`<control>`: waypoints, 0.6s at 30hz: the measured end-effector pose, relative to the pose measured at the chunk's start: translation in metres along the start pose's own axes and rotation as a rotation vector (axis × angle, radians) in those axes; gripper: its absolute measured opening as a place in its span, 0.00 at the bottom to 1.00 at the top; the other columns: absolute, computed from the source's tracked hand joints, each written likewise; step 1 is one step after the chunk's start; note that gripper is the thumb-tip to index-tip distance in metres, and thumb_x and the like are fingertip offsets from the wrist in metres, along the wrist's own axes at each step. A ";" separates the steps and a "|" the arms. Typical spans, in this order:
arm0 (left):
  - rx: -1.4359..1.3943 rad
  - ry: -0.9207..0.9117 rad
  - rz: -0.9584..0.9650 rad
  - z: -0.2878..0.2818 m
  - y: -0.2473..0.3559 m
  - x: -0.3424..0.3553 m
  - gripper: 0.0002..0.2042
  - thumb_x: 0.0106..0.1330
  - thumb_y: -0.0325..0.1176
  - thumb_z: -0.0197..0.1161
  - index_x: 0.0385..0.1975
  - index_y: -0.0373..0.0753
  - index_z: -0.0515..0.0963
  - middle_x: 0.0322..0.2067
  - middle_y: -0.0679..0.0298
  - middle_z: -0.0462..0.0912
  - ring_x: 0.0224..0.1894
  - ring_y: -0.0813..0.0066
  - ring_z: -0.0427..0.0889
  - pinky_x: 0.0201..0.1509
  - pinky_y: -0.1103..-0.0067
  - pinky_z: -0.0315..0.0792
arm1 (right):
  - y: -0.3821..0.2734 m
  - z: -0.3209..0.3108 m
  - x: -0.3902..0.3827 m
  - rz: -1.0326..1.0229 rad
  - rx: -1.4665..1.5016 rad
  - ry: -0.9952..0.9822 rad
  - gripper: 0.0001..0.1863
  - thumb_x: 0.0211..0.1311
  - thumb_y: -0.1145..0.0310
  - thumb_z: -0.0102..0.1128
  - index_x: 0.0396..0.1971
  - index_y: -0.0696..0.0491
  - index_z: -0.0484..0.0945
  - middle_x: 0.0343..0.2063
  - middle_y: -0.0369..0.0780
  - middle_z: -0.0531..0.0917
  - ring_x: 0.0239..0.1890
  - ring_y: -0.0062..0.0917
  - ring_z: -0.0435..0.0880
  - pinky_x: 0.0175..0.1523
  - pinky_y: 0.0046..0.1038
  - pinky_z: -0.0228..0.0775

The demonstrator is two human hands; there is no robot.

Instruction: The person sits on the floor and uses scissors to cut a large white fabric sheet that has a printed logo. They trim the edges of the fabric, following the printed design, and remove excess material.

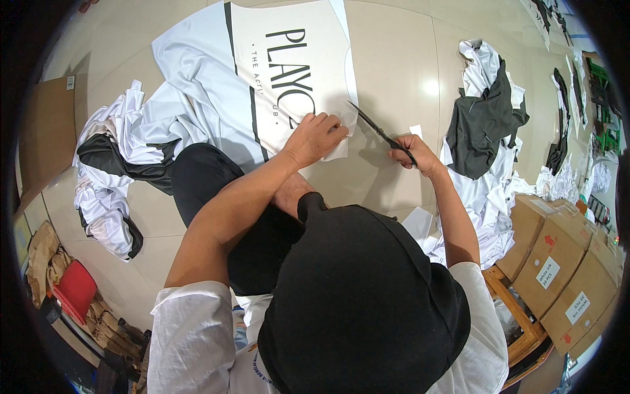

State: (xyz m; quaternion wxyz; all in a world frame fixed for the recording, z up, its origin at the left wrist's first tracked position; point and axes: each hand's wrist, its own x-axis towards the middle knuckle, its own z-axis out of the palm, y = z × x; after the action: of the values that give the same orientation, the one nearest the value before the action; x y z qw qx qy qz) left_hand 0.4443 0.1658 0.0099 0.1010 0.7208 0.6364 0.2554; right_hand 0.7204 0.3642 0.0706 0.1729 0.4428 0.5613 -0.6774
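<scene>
A wide piece of white printed fabric point(327, 62) with black lettering and a black stripe lies spread on the tiled floor in front of me. My left hand point(318, 139) is closed on the fabric near its lower right corner, its fingers bent around the edge. My right hand point(417, 156) holds a pair of dark scissors point(376, 127) by the handles. The blades look nearly together and point up and left, their tip close to the fabric's right edge. From this angle I cannot tell whether the tip touches the cloth.
Bunched white and black cloth point(125, 157) lies by my left knee. A heap of dark and white fabric pieces point(476, 134) is to the right, with small white scraps point(415, 130) near my right hand. Cardboard boxes point(551, 256) stand at the lower right, and another carton point(46, 131) at the left.
</scene>
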 end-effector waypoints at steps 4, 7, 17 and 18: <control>0.010 0.003 0.004 0.000 -0.001 -0.001 0.09 0.69 0.36 0.70 0.47 0.52 0.83 0.44 0.71 0.78 0.46 0.70 0.79 0.48 0.69 0.69 | -0.001 0.003 -0.002 0.019 0.065 -0.015 0.14 0.66 0.68 0.73 0.24 0.49 0.76 0.18 0.28 0.73 0.17 0.12 0.68 0.22 0.20 0.57; 0.000 0.006 0.006 0.000 0.000 0.000 0.09 0.70 0.36 0.70 0.48 0.52 0.83 0.44 0.71 0.78 0.46 0.70 0.79 0.48 0.69 0.69 | 0.005 0.005 -0.002 0.022 0.107 -0.021 0.12 0.65 0.66 0.74 0.26 0.52 0.79 0.19 0.29 0.74 0.18 0.13 0.69 0.23 0.20 0.58; -0.006 -0.024 -0.002 -0.003 0.001 0.001 0.09 0.69 0.35 0.70 0.48 0.52 0.83 0.45 0.71 0.79 0.47 0.69 0.80 0.49 0.69 0.69 | 0.017 0.019 -0.004 -0.031 0.161 0.001 0.12 0.65 0.66 0.75 0.26 0.53 0.80 0.19 0.29 0.74 0.18 0.14 0.71 0.22 0.21 0.61; -0.009 -0.024 0.000 -0.002 0.001 0.001 0.09 0.69 0.35 0.70 0.48 0.52 0.83 0.45 0.71 0.79 0.47 0.69 0.80 0.49 0.69 0.69 | 0.020 0.020 -0.005 -0.027 0.172 0.017 0.13 0.65 0.66 0.75 0.26 0.52 0.80 0.19 0.29 0.74 0.18 0.14 0.70 0.22 0.21 0.61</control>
State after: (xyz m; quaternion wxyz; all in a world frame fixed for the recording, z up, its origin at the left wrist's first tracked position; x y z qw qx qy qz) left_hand 0.4438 0.1664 0.0123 0.1118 0.7233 0.6341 0.2495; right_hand 0.7294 0.3385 0.0619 0.1201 0.4542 0.5085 -0.7216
